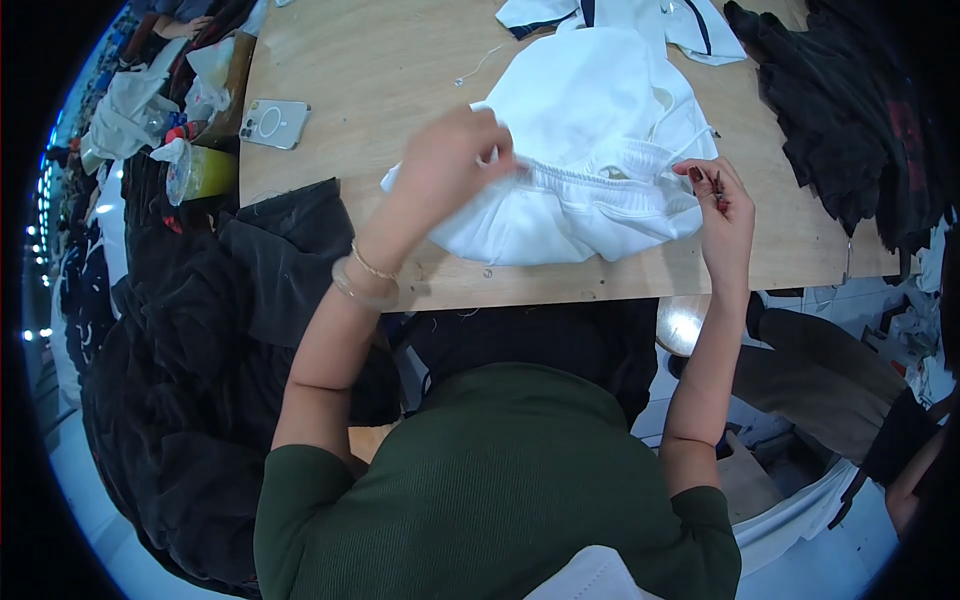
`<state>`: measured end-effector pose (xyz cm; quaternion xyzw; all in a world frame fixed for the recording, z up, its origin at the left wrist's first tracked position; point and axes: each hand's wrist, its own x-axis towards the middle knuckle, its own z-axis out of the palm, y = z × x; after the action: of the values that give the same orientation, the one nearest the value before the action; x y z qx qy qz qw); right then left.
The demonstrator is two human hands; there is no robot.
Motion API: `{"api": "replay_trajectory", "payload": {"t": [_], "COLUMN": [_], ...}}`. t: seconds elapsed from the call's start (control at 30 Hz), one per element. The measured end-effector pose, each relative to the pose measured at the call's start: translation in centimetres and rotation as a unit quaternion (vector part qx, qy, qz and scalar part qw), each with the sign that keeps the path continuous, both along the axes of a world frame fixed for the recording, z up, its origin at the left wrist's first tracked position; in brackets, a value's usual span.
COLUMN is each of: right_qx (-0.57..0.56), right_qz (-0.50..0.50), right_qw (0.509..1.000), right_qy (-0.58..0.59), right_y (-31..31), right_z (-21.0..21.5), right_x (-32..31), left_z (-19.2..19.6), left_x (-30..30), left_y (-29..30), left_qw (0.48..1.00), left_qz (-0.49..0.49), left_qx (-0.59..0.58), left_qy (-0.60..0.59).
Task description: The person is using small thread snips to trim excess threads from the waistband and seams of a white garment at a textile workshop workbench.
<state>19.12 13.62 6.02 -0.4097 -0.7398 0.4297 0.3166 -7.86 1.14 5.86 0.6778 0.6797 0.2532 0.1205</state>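
A white garment with a gathered elastic waistband (590, 235) lies bunched on the table before me, a white cord showing near its right side. My right hand (722, 200) is closed at the right end of the waistband, thumb and fingers pinching its edge. Something small, dark and reddish shows against the fingers of this hand; I cannot make out what it is. Over the left part of the waistband is my left hand (455, 165), smeared by motion. Its fingers point toward the cloth, but whether they grip it does not show.
The wooden table (370, 220) carries a phone (275, 124), another white garment with dark trim (690, 30) and dark clothes (830, 130). A cup of yellow drink (207, 175) stands at the left. Dark cloth (200, 400) is heaped beside me. Another person's legs (820, 370) show at right.
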Motion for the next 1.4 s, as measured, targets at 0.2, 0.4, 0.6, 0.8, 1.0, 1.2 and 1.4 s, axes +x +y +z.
{"api": "replay_trajectory", "payload": {"t": [0.2, 0.4, 0.6, 0.8, 1.0, 1.2, 1.4], "right_qx": [-0.009, -0.021, -0.031, -0.029, -0.102, -0.215, -0.163], "right_qz": [0.015, 0.012, 0.049, 0.069, 0.055, 0.214, 0.327], "right_qw": [1.0, 1.0, 0.998, 0.997, 0.993, 0.952, 0.916], "right_qy": [-0.004, 0.015, 0.001, -0.001, 0.022, -0.032, -0.165], "right_y": [-0.6, -0.5, -0.2, -0.9, 1.0, 1.7, 5.8], "right_z": [0.0, 0.4, -0.4, -0.5, -0.7, 2.0, 3.6], "right_x": [-0.7, -0.6, -0.7, -2.8, -1.2, -4.2, -1.6], "left_z": [-3.9, -2.4, -0.5, -4.0, -0.2, 1.9, 8.3], "left_x": [3.0, 0.5, 0.6, 3.8, 0.9, -0.3, -5.7], "left_y": [-0.9, -0.6, -0.9, -1.1, -0.6, 0.5, 0.1], "left_qw": [0.996, 0.928, 0.971, 0.989, 0.991, 0.979, 0.951], "left_qz": [0.012, 0.114, 0.085, 0.015, 0.045, -0.086, -0.105], "left_qx": [0.045, 0.014, 0.0, 0.052, 0.021, -0.168, -0.12], "left_qy": [0.08, -0.355, -0.222, 0.137, -0.122, 0.081, -0.266]}}
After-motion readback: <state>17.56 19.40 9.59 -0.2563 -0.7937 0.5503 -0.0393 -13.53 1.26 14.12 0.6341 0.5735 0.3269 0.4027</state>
